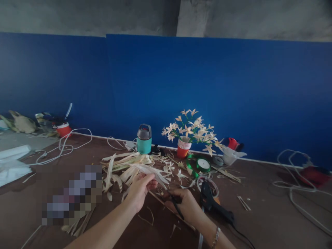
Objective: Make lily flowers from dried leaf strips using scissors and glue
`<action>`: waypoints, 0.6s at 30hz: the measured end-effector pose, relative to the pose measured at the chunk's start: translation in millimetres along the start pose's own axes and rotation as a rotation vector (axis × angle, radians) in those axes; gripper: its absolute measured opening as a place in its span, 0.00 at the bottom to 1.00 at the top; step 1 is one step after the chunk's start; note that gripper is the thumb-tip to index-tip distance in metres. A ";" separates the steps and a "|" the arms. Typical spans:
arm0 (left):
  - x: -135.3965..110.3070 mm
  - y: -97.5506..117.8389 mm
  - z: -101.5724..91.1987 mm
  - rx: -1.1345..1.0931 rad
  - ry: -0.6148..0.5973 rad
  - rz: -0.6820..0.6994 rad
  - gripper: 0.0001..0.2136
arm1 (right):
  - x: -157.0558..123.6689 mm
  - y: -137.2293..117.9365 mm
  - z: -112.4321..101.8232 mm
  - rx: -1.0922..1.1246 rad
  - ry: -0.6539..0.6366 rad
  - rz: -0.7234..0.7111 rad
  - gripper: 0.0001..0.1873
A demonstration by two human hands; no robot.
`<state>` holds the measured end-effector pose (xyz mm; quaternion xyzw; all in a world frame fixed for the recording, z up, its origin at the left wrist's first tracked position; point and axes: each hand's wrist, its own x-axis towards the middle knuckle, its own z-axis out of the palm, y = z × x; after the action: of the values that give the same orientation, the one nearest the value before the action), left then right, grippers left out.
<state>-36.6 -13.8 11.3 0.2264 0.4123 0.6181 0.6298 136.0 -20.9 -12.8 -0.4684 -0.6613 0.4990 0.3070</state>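
Observation:
My left hand (145, 186) is closed, pinching a pale dried corn husk (149, 170) between thumb and fingers. Just right of it, my right hand (185, 204) is closed round a slim black tool (176, 206), its tip near the husk's lower end; its exact kind is hard to make out. Behind both hands lies a pile of dried husk strips (127, 162). Cut husk flowers (180, 175) are scattered beside it. A black glue gun (216, 205) rests right of my right hand, close to a clear ring-shaped roll (214, 185).
At the back, husk flowers (198, 131) stand in red paper cups (183, 148). Near them are a teal lidded container (144, 145), a green ribbon spool (198, 164) and a white plastic tub (229, 156). White cables (292, 186) trail across both sides of the brown table (261, 218).

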 end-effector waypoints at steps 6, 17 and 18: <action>-0.1 -1.3 0.4 0.019 0.013 -0.015 0.06 | 0.1 -3.5 -1.2 -0.078 0.012 -0.007 0.10; -0.7 -2.8 -0.6 0.027 -0.003 -0.021 0.05 | 0.3 -5.9 -0.2 -0.067 0.019 -0.020 0.10; -0.5 -2.9 -0.7 0.028 -0.005 -0.021 0.05 | 0.1 -5.9 -0.2 -0.062 0.018 -0.020 0.11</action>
<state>-35.4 -14.8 8.7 0.2322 0.4216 0.6051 0.6342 134.3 -21.1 -7.2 -0.4758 -0.6783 0.4707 0.3031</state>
